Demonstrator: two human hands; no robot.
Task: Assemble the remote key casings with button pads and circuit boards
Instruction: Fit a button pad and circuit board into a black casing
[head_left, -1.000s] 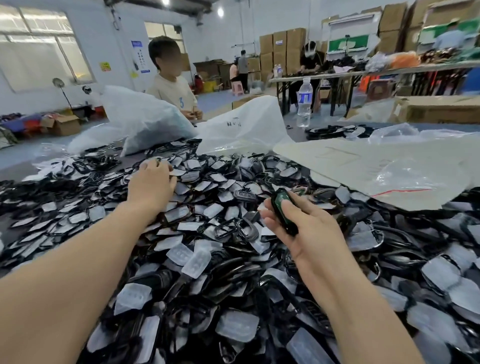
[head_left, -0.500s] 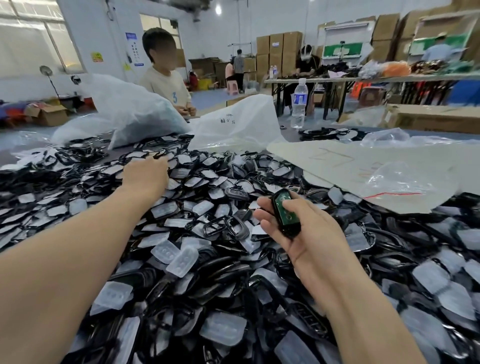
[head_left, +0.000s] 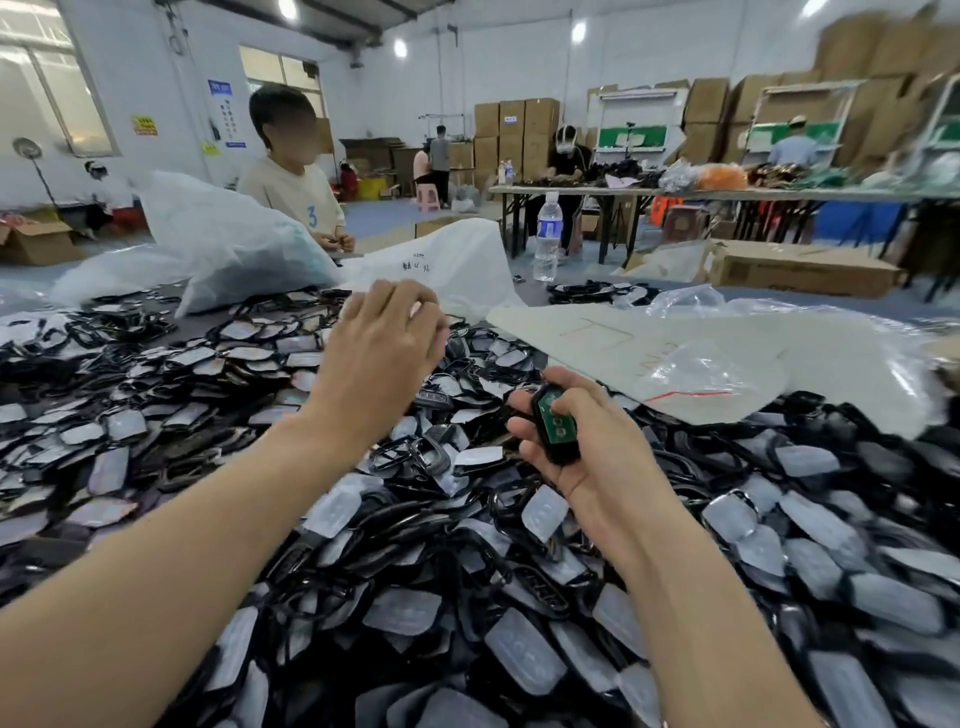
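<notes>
My right grip (head_left: 587, 452) is curling round a black casing (head_left: 563, 456) with the green circuit board (head_left: 550, 422) showing in it, above the middle of the pile (head_left: 467, 582). My left grip (head_left: 384, 353) is hovering farther off with fingers bent, and I cannot tell whether it is holding anything. If I am tilting the casing, the uncovered board could be sliding out into the pile.

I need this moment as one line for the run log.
right hand: holds black casing, green circuit board inside | left hand: over parts pile, fingers curled, hold unclear
</notes>
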